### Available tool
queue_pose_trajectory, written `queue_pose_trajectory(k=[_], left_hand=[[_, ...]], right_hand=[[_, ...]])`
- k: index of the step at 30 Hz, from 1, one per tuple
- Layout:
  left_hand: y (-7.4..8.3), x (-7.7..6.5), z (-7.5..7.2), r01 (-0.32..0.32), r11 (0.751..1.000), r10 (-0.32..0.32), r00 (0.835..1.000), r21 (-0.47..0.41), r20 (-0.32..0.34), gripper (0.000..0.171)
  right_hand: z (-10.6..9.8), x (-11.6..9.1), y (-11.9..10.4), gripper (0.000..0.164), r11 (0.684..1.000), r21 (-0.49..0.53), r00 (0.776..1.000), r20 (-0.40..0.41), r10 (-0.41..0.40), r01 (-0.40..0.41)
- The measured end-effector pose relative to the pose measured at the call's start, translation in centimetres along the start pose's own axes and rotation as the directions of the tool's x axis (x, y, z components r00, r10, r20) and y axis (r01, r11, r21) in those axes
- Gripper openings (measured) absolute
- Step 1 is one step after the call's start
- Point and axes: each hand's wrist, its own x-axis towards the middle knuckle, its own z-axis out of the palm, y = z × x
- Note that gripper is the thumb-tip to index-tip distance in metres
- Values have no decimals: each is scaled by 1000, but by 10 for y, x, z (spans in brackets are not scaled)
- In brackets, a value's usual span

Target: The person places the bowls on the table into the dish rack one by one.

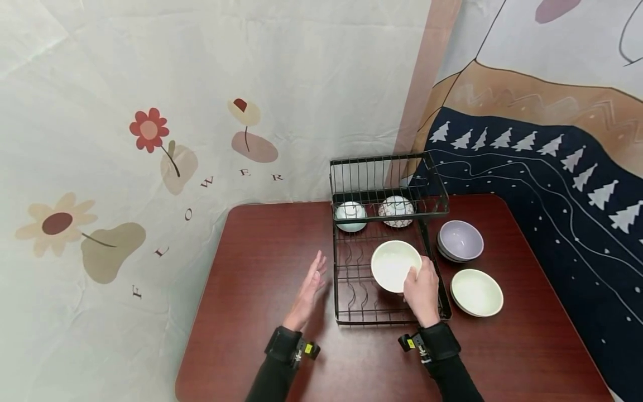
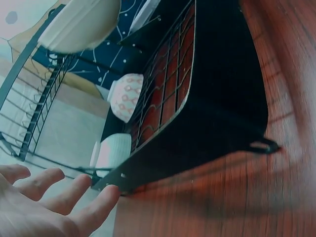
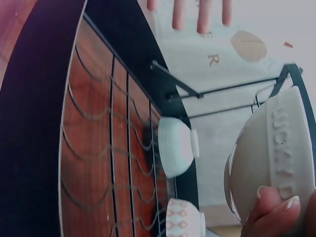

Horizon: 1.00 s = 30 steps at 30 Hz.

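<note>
My right hand point(image 1: 423, 290) grips a cream bowl point(image 1: 395, 265) by its right rim, thumb inside and fingers underneath. Raised letters show on this bowl's outer wall point(image 3: 281, 143) in the right wrist view. It is held over the lower tier of a black two-tier dish rack point(image 1: 392, 322). Two bowls sit upside down at the back of that tier: a pale ribbed bowl point(image 3: 174, 146) and a white bowl with a pink diamond pattern point(image 2: 127, 96). Just left of the rack, my left hand point(image 1: 307, 293) is held up with fingers extended and nothing in it.
Right of the rack stand stacked greyish-purple bowls point(image 1: 461, 240), with stacked cream bowls point(image 1: 477, 293) nearer me. The rack's upper wire basket point(image 1: 389, 162) overhangs the back of the lower tier. A printed cloth point(image 1: 301, 84) hangs behind the dark red table point(image 1: 266, 251).
</note>
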Motion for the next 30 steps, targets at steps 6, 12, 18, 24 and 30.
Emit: queue_pose_trajectory(k=[6,12,18,24,30], left_hand=[[-1,5,9,-5,1000,5,999,-7,38,72],[2,11,18,0,1000,0,998,-8,61,76],[6,14,23,-6,1000,5,998,16,69,76],[5,15,24,19,1000,-19,998,-1,66,80],[6,16,28,35,999,-35,998,-8,51,80]], right_hand=[[3,-17,-35,38,998,39,998,53,-46,44],[-1,-28,-74,36,999,25,990,141,-24,20],[6,-31,-76,35,999,40,984,177,-19,12],[7,-30,-77,36,999,48,982,185,-27,19],[9,-34,-82,36,999,49,974,224,-34,23]])
